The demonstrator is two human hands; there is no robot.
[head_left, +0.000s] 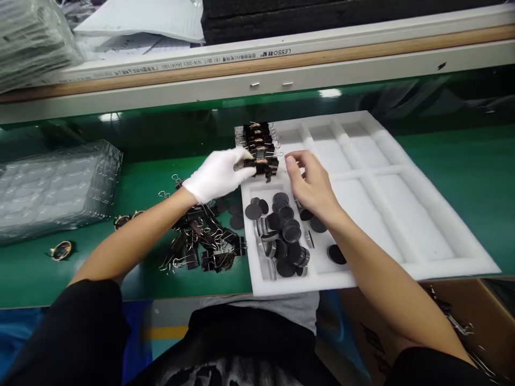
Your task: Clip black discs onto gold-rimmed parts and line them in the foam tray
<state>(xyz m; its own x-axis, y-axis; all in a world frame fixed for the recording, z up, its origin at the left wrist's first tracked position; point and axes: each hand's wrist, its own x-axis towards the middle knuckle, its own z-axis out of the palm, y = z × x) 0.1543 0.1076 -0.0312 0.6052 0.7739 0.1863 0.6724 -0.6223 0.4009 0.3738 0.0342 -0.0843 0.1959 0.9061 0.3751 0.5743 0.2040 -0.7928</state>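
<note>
My left hand (223, 172), in a white glove, pinches the black binder clip (263, 166) at the near end of a row of clipped pieces. The row of binder clips (257, 136) sits along the left edge of a white foam tray (382, 271), with gold-coloured parts showing between the clips. My bare right hand (309, 179) is at the right side of the same clip, thumb and forefinger curled together; what they hold, if anything, is hidden. Below my hands, dark round discs (286, 230) fill a tray compartment, some standing on edge.
Loose binder clips (205, 236) lie heaped on the green table left of the tray. Further left are a gold-rimmed round piece (61, 250) and stacked clear plastic trays (60, 187). A ledge (341, 59) runs along the back. A cardboard box (478, 311) stands below, right.
</note>
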